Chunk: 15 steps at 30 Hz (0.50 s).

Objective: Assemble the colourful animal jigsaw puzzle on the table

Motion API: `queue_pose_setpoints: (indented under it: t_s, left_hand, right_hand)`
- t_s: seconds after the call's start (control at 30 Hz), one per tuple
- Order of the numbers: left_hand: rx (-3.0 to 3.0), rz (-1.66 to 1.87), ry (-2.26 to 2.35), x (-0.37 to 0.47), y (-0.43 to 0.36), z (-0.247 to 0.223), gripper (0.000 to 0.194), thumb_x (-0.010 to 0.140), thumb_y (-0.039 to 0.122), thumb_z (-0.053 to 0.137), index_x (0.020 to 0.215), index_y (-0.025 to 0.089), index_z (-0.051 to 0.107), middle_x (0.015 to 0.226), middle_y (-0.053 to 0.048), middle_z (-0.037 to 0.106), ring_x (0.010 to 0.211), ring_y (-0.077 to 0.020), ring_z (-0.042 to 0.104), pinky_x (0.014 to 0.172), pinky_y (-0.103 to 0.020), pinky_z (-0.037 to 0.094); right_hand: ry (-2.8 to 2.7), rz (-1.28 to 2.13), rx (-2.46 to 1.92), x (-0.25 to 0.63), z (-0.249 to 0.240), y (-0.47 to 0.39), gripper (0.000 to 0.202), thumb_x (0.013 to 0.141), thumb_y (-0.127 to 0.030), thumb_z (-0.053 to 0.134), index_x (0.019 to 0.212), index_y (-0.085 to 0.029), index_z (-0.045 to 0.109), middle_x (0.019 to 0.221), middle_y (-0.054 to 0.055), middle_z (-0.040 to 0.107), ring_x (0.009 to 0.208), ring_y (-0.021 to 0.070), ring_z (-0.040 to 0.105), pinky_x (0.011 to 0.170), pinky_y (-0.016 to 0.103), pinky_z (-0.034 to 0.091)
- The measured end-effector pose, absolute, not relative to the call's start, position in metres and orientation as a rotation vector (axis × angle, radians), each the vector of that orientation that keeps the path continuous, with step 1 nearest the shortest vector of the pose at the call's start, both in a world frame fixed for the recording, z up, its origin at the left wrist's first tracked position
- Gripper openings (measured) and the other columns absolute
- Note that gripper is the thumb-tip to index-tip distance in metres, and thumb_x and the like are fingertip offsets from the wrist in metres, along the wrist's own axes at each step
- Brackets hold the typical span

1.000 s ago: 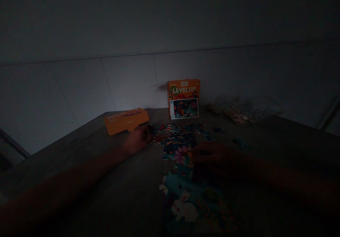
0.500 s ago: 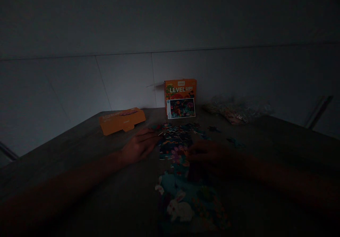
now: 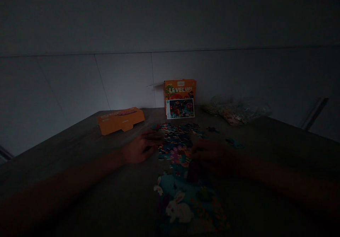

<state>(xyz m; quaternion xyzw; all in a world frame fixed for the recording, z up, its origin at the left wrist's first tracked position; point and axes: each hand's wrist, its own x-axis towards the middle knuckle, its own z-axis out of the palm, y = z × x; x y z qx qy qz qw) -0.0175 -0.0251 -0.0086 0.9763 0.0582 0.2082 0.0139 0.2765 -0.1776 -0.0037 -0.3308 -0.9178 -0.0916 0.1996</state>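
Note:
A partly joined jigsaw puzzle (image 3: pixel 175 182) lies in front of me, with white rabbits at its near end and a purple-feathered figure farther up. Along its upper left side rests my left hand (image 3: pixel 140 148), fingers stretched toward loose puzzle pieces (image 3: pixel 176 132), holding nothing that I can see. On the other side, my right hand (image 3: pixel 209 154) has its fingers drawn together at the puzzle's right edge, beside the purple figure. Deep shadow hides whatever may be between those fingertips.
An orange box (image 3: pixel 180 85) stands against the wall, a picture card (image 3: pixel 180 109) leaning on its front. An orange carton piece (image 3: pixel 121 121) lies at left. Clear plastic bags (image 3: pixel 236 111) with contents sit at back right. Stray pieces (image 3: pixel 234 143) lie right of the puzzle.
My right hand's fingertips have drawn back slightly to the right, uncovering more of the purple figure. The left fingers have shifted a little. The view has moved slightly.

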Motion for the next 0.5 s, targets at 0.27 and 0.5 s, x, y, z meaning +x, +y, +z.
queue_pose_setpoints:
  t_s: [0.27,0.5]
  left_hand:
    - [3.003,0.68,0.177,-0.0178,-0.0311,-0.0043,0.032,0.094,0.012,0.045,0.117,0.019,0.067,0.117,-0.01,0.067,0.116,-0.0244,0.058,0.101,-0.046,0.049]
    - [3.032,0.652,0.032,-0.0187,-0.0328,-0.0015,0.032,0.094,0.015,0.048,0.121,0.018,0.065,0.125,-0.012,0.064,0.123,-0.0263,0.054,0.106,-0.049,0.045]
  right_hand:
    - [-2.52,-0.262,-0.877,0.2774,-0.005,-0.1758,0.023,0.092,-0.011,0.044,0.093,-0.013,0.066,0.091,0.011,0.061,0.077,0.0162,0.057,0.067,0.027,0.048]
    - [-2.505,-0.345,-0.701,0.2816,-0.0038,-0.177,0.024,0.089,-0.012,0.044,0.098,-0.015,0.066,0.089,0.01,0.063,0.076,0.0174,0.055,0.065,0.029,0.046]
